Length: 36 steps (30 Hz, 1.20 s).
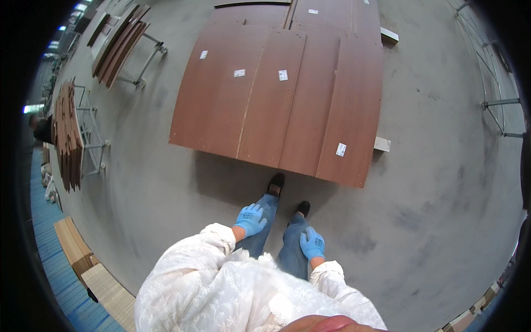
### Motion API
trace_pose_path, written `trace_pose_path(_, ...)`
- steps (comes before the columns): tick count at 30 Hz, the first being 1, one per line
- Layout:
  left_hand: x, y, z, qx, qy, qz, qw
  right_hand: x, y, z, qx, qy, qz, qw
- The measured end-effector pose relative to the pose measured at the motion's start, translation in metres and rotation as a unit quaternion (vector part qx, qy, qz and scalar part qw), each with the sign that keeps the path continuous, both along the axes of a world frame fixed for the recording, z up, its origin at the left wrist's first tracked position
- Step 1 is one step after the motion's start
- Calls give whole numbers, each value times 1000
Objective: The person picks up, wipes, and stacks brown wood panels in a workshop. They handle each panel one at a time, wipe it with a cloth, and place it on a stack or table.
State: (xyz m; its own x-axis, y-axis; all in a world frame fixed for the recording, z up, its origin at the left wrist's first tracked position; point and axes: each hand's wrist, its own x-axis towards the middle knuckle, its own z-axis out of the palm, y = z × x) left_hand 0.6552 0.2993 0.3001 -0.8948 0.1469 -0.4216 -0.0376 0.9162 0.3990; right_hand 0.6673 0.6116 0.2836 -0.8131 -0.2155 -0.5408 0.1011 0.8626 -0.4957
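My left hand (pixel 250 219), in a blue work glove, hangs in front of my left thigh with its fingers loosely stretched and nothing in it. Beside my right thigh is my right hand (pixel 312 243), gloved the same way, its fingers extended and holding nothing. Both hands are apart from the boards. Ahead of my feet lies a stack of reddish-brown wooden panels (pixel 221 105), several laid side by side and overlapping. Small white labels, such as one label (pixel 341 150) near the right front corner, are stuck on them.
Pale support blocks (pixel 382 144) jut out under the stack's right side. To the left, metal racks (pixel 94 145) carry upright brown boards (pixel 67 138), with a person in dark clothing behind. Light wooden planks (pixel 74 243) lie lower left. A metal frame (pixel 500 102) stands at far right.
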Motion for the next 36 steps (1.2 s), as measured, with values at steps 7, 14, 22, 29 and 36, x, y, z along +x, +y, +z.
trace_pose_path(7,137,-104,130,-14,-160,275,948,15,12,120,91,-194,49,976)
trace_pose_path(14,275,-155,147,113,-187,432,875,-11,-6,148,206,-209,86,952)
trace_pose_path(22,391,-279,104,271,-160,581,750,-1,-186,131,148,-158,33,976)
trace_pose_path(29,386,-483,152,124,-111,660,733,2,-389,105,15,-137,51,989)
trace_pose_path(36,276,-645,145,209,124,646,724,-51,-494,61,130,-141,127,973)
